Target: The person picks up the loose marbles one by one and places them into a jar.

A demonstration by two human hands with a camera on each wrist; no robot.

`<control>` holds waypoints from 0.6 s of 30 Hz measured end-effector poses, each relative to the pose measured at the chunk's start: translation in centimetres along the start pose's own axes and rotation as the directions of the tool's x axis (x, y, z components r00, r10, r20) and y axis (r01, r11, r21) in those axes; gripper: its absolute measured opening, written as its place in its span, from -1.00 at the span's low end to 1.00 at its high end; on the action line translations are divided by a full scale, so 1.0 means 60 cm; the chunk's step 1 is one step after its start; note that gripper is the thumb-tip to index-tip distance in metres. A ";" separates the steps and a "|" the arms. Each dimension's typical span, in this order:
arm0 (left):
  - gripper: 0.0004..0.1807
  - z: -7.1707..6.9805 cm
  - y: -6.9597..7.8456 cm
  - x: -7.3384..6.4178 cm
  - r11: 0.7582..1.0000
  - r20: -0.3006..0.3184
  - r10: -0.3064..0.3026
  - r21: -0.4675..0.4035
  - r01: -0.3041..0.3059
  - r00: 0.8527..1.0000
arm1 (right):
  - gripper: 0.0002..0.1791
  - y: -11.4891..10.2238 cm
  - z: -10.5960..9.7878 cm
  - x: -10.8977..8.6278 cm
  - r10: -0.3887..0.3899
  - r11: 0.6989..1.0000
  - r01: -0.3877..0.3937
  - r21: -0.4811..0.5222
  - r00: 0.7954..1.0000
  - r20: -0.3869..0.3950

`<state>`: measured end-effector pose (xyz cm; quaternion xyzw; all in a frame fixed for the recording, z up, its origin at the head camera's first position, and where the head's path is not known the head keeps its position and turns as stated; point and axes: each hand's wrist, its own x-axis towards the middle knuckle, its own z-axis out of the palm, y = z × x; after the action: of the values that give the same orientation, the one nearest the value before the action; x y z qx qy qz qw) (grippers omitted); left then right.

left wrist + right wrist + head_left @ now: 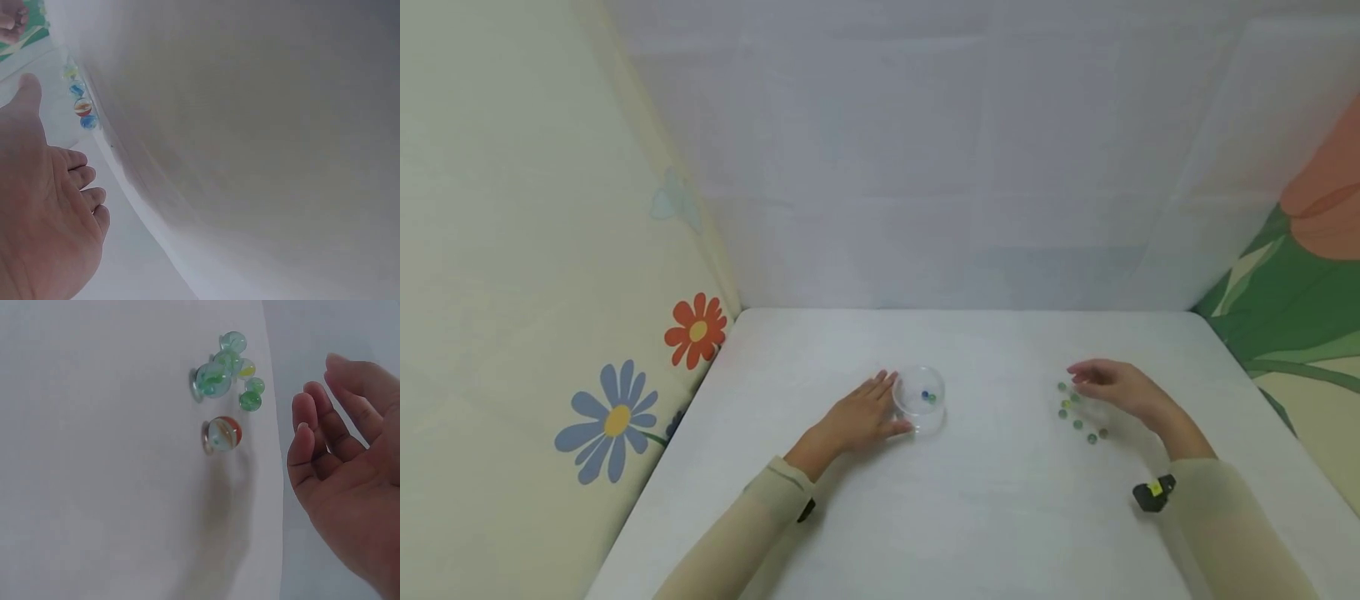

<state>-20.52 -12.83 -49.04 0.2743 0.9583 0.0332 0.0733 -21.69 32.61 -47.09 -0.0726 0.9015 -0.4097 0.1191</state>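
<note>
A clear round container (934,421) stands on the table near the middle, with a few coloured marbles (82,107) inside, blue, orange-striped and pale. My left hand (863,414) rests at its left side, fingers extended and thumb spread along the near edge. To the right, several loose glass marbles (214,379), mostly green, lie in a cluster; an orange-and-white one (225,433) sits a little apart. My right hand (1116,387) hovers beside and above the cluster, its fingers loosely bent with nothing between them in the right wrist view.
The white-covered table (992,508) ends at a white sheet wall (940,167) behind. Flower-patterned cloth (617,421) hangs on the left and a large printed tulip (1326,208) on the right. A black wrist device (1152,493) is on the right sleeve.
</note>
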 end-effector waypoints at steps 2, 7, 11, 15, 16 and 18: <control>0.04 0.001 0.000 -0.001 1.000 0.004 -0.004 -0.001 0.004 1.000 | -0.47 0.006 -0.001 -0.001 0.009 1.000 -0.009 -0.006 1.000 0.010; 0.04 0.000 0.001 -0.002 1.000 0.006 -0.007 0.007 0.007 1.000 | -0.46 0.023 0.000 -0.001 0.033 0.999 -0.032 -0.030 0.999 0.038; 0.04 -0.004 0.003 -0.003 1.000 0.008 -0.003 -0.001 0.003 1.000 | -0.45 0.035 0.002 0.000 0.049 0.998 -0.047 -0.038 0.998 0.048; 0.04 -0.005 0.002 -0.004 1.000 0.000 0.003 -0.012 -0.003 1.000 | -0.43 0.044 0.007 0.001 0.064 0.998 -0.062 -0.032 0.996 0.058; 0.04 -0.004 0.002 -0.004 1.000 -0.004 0.006 -0.010 -0.006 1.000 | -0.44 0.045 0.008 0.002 0.072 0.997 -0.070 -0.033 0.996 0.057; 0.05 -0.003 0.001 -0.004 1.000 -0.004 0.007 -0.004 -0.007 1.000 | -0.45 0.049 0.011 0.004 0.087 0.995 -0.084 -0.048 0.995 0.055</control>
<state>-20.30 -12.93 -48.84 0.2773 0.9574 0.0360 0.0720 -21.83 34.03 -49.76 -0.0483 0.9090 -0.3815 0.1605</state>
